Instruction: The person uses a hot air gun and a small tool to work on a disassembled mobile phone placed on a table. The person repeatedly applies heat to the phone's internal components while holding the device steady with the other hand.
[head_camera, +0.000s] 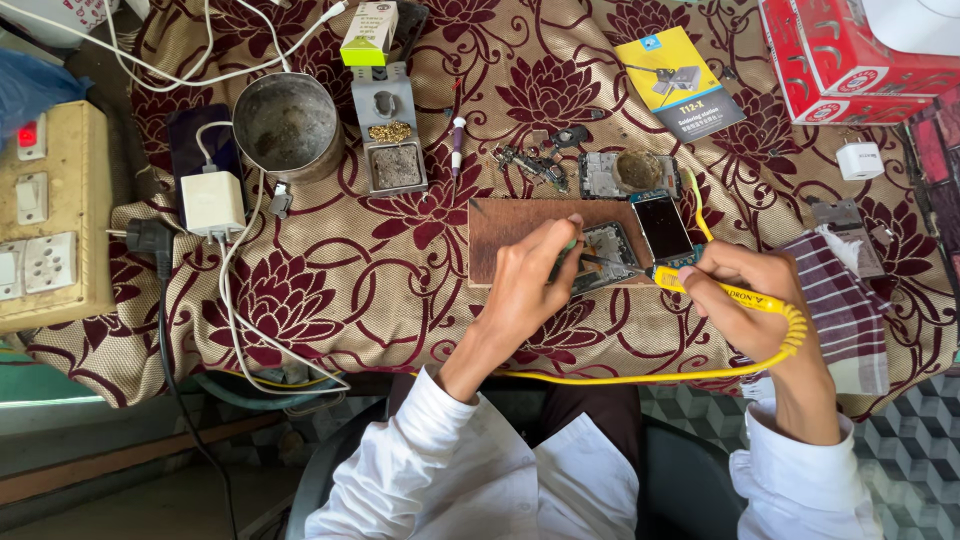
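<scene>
Looking down at the counter's near edge, I see my left hand (530, 275) bent over an opened phone body (606, 256) that lies on a small wooden board (510, 235) near the middle of the patterned cloth (330, 270); its fingertips are pinched on something thin and greenish, too small for me to tell, pressed against the phone's frame. My right hand (745, 300) is closed in a pen grip around a yellow soldering iron (735, 295), its tip hidden toward the phone, its coiled yellow cable (700, 375) running off the near edge and across my lap. I judge the phone body light, stiff and fragile: bare board and fine parts, best steadied by its outer frame and never by the exposed middle. The iron looks light too, and I would keep hold on its grip, well back from the hot end. A second phone (664, 228) with a dark screen lies just beside the right of the board, with loose parts (535, 165) and a small round tin (638, 170) behind. Open room is thin around the board; the freest cloth lies to the left, short of the white charger (212, 203) and metal cup (287, 125).
</scene>
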